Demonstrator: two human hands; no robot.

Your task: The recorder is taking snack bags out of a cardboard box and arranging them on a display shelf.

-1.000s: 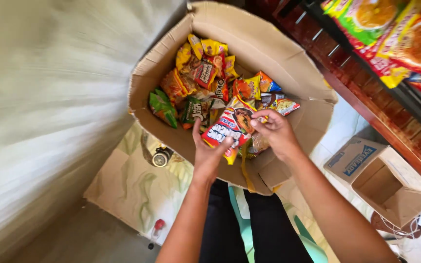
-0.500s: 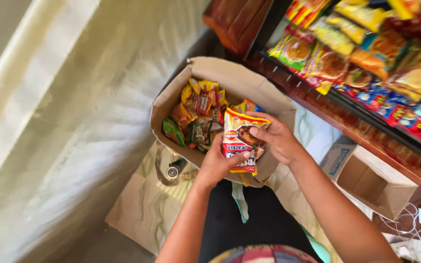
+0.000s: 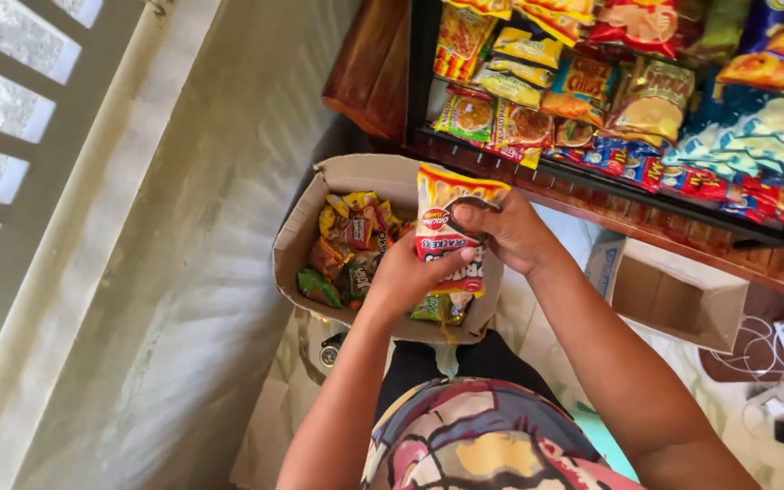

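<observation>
Cardboard box (image 3: 306, 238) stuffed with snack packets (image 3: 351, 245). Both left hand (image 3: 407, 272) and right hand (image 3: 508, 232) have a tight grip on one red-yellow snack bag (image 3: 442, 222) above it. Smaller box (image 3: 682, 295) sits nearby.

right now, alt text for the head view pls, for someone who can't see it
Both hands, left hand and right hand, hold a red and yellow snack packet above an open cardboard box of mixed snack packets. A rack of snack bags stands beyond it.

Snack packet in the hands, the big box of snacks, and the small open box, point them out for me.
Snack packet (image 3: 451, 204): head view, upper yellow part.
Big box (image 3: 365, 170): head view, far cardboard wall.
Small box (image 3: 682, 313): head view, inner wall.
</observation>
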